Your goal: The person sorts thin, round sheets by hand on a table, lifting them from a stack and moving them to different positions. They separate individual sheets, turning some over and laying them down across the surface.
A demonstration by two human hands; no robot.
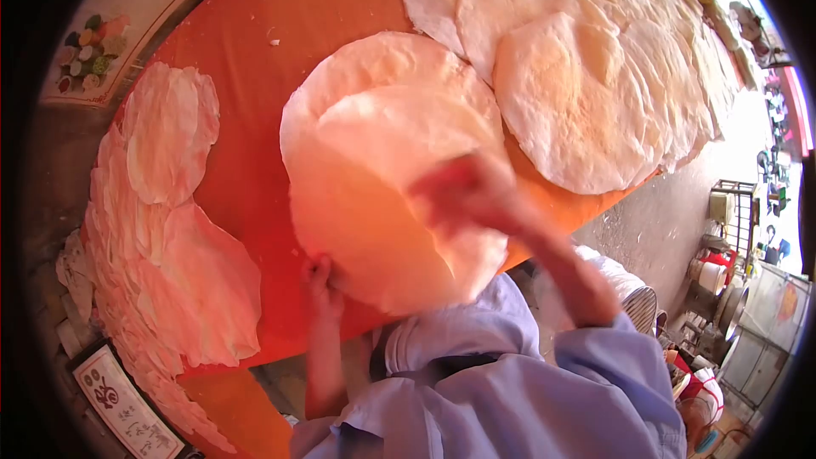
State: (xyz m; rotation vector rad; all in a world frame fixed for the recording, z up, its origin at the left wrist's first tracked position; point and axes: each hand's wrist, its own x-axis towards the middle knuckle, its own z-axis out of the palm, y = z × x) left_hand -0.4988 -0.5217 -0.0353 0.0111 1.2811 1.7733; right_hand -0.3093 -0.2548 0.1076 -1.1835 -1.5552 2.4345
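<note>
A large round sheet of thin flatbread (348, 161) lies on the orange tabletop (255, 119) in front of me, its near edge reaching the table's edge. Part of the sheet is folded or overlapped across its middle. My left hand (320, 279) is at its lower left edge, fingers curled in and pinching the rim. Over the right part of the sheet is my right hand (463, 191), smeared by motion; its fingers and anything in them cannot be made out.
Many overlapping flatbreads (578, 102) cover the table's upper right. Another layered pile (161, 238) runs down the left side. A framed sign (127, 404) stands at the lower left. Metal racks and pots (731, 306) are beyond the table on the right.
</note>
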